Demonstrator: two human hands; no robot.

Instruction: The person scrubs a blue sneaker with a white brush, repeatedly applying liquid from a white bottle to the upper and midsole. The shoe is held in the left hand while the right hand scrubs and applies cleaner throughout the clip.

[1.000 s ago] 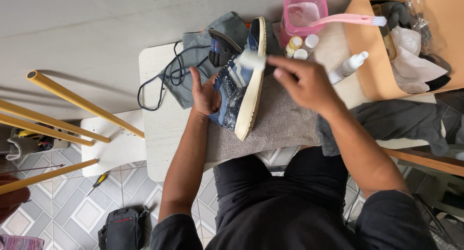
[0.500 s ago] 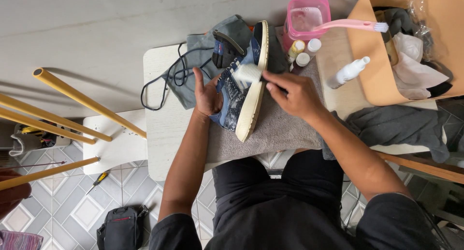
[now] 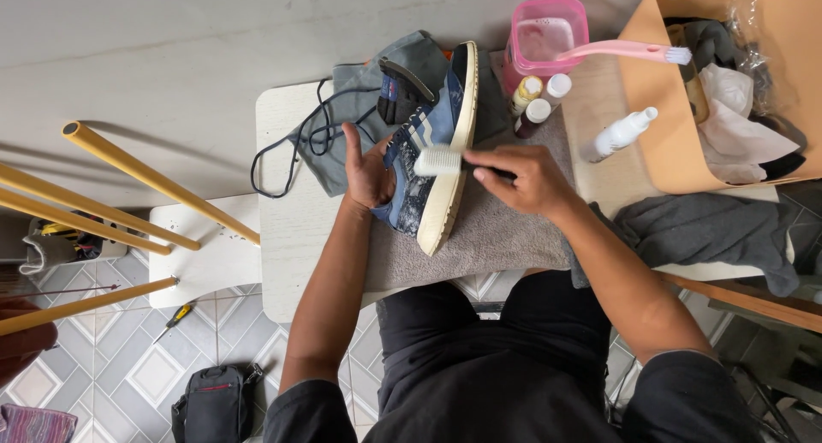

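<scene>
Since 1 s ago, right hand (image 3: 524,179) dropped w/ white bristle brush (image 3: 439,161) onto sneaker's cream rubber sole, fingers pinched on handle. Left hand (image 3: 368,173), thumb up, palm flat vs blue denim-look sneaker (image 3: 428,156), lying sideways on nubby grey towel (image 3: 497,237), white table (image 3: 282,212).

I see pink tub (image 3: 548,34) with toothbrush (image 3: 621,52) across it, three bottles (image 3: 538,99), spray bottle (image 3: 622,133), cardboard box (image 3: 664,126), screwdriver (image 3: 175,319) on floor.
</scene>
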